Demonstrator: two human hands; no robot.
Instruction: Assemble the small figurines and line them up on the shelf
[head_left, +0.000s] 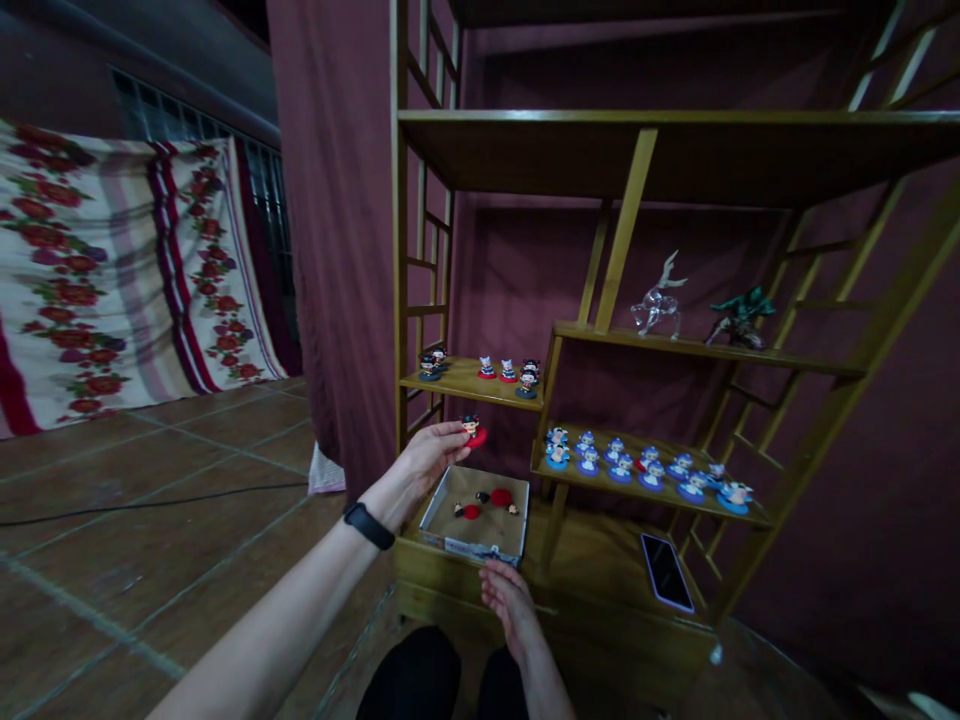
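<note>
currently pinching small red-based figurine between thumb and fingers of left hand, nearly closed around it; raised between open box and small shelf, as viewed. holding right hand loosely open with nothing in it, fingers slightly curled, close to front edge of box; cannot tell whether touching. with more figurines lying inside box, and blue figurines standing to right on lower shelf.

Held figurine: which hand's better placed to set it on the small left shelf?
Probably the left hand: it grips the figurine, which appears just below the small left shelf. The right hand looks empty, lower, by the box.
</note>
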